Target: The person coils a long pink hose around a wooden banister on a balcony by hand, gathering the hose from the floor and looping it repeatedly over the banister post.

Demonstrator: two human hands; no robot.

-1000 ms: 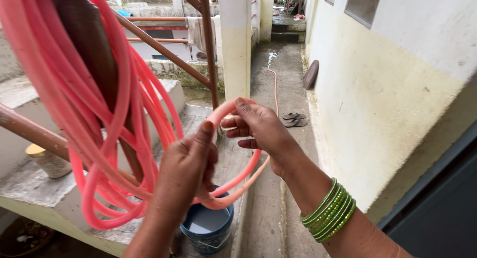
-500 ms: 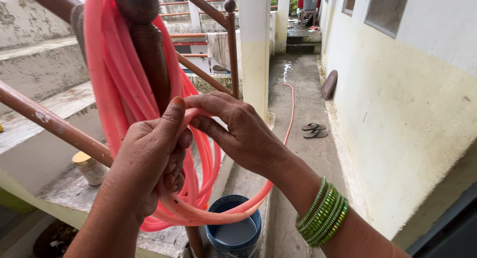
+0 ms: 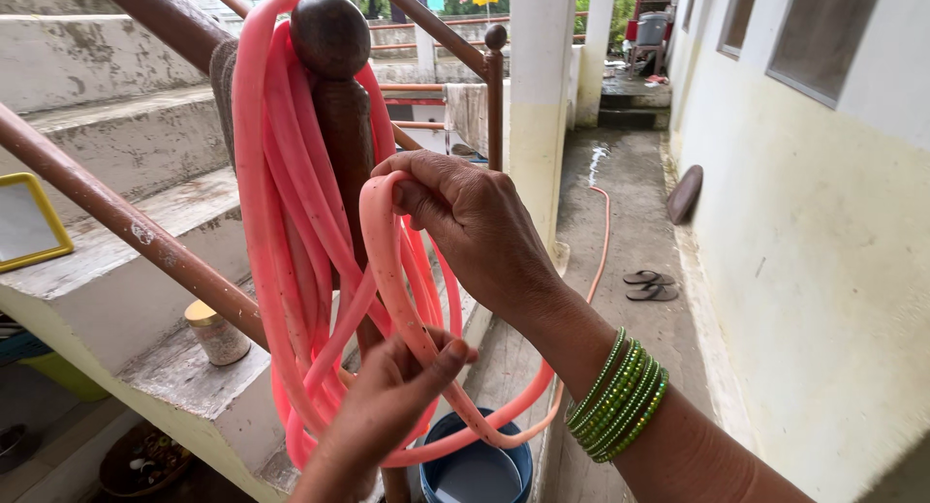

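The right hand [image 3: 475, 227] pinches a loop of soft, bendy pink rubber hose [image 3: 387, 261], coiled over the brown round-topped post [image 3: 334, 67] at eleven o'clock, while the left hand [image 3: 383, 411] clamps it lower, best gripped mid-loop

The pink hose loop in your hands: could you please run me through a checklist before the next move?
1. Right hand grips the top of the new hose loop: ok.
2. Left hand pinches the loop lower down: ok.
3. Loop lifted to the height of the post knob: not ok, it sits below.
4. Earlier coils hang over the wooden post: ok.
5. Trailing hose free of kinks: cannot tell.
6. Blue bucket clear of the hose: not ok, the loop hangs in front of it.
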